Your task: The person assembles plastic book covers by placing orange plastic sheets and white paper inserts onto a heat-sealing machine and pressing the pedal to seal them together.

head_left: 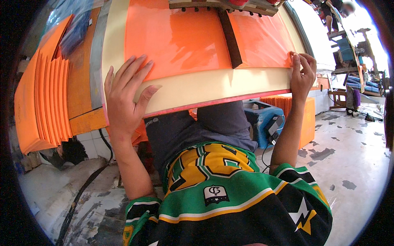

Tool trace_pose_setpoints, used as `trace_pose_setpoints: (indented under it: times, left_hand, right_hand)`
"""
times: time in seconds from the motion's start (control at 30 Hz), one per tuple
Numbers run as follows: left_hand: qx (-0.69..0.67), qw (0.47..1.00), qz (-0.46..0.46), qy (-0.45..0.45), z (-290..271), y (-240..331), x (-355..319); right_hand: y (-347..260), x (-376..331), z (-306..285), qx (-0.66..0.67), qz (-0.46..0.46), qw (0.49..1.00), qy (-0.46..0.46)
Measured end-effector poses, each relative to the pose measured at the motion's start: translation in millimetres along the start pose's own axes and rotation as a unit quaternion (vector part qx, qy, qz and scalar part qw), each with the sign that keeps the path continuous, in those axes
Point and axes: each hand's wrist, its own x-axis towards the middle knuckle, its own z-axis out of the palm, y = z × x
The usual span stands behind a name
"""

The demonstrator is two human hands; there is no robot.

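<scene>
A glossy orange sheet [180,41], apparently plastic, lies on a cream board [205,85] with a pink-red front edge. A dark narrow bar [230,39] runs across the sheet from the far side. My left hand [128,92] is open, its fingers spread over the sheet's near left corner and the thumb above the cream surface. At the near right corner, my right hand [303,76] pinches the sheet's edge between thumb and fingers.
A machine beam [225,5] with bolts spans the far edge. Folded orange pieces [53,98] are stacked on the left; clear and blue plastic [76,35] lies behind. Below right are a blue plastic case [262,123] and an orange stack [307,119]. Another person [330,16] is far right.
</scene>
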Motion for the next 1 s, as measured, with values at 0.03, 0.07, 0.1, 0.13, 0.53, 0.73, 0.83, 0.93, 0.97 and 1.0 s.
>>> trace_pose_setpoints:
  times: [0.03, 0.07, 0.1, 0.13, 0.53, 0.73, 0.83, 0.93, 0.97, 1.0]
  left_hand:
    - [-0.001, 1.0, -0.002, 0.001, 0.0, -0.2, 0.2]
    - [0.003, 1.0, 0.001, 0.0, 0.3, -0.6, 0.7]
    - [0.006, 1.0, 0.004, 0.0, 0.5, -0.7, 1.0]
    - [0.004, 1.0, 0.003, 0.001, 0.6, -0.7, 1.3]
    - [0.016, 1.0, 0.0, -0.003, 2.5, 0.9, 2.1]
    - [0.02, 1.0, 0.009, 0.005, 3.0, 4.7, 2.6]
    - [0.027, 1.0, 0.008, 0.001, 2.3, 5.8, 3.8]
    - [0.029, 1.0, 0.001, -0.009, 0.9, 7.2, 4.0]
    - [0.031, 0.999, -0.001, -0.012, 1.4, 6.3, 3.4]
    - [0.032, 0.999, -0.003, -0.015, 1.7, 5.8, 3.1]
  right_hand:
    - [-0.7, 0.7, 0.8, 0.0, -0.002, 1.0, -0.001]
    - [-3.4, 1.1, 1.7, 0.006, -0.01, 1.0, 0.006]
    - [-5.2, 1.6, 2.4, 0.012, -0.018, 1.0, 0.013]
    - [-5.0, 1.9, 3.1, 0.01, -0.019, 1.0, 0.013]
    - [-6.8, 0.5, 2.0, 0.022, 0.007, 1.0, -0.012]
    - [-4.8, 1.6, 1.4, 0.022, -0.013, 1.0, 0.004]
    - [-2.2, 1.1, 0.4, 0.029, -0.02, 0.999, -0.008]
    - [-3.5, 1.0, 1.0, 0.037, 0.003, 0.999, -0.019]
    - [-3.6, 1.0, 1.2, 0.038, 0.002, 0.999, -0.018]
    - [-3.5, 0.9, 1.3, 0.036, 0.003, 0.999, -0.02]
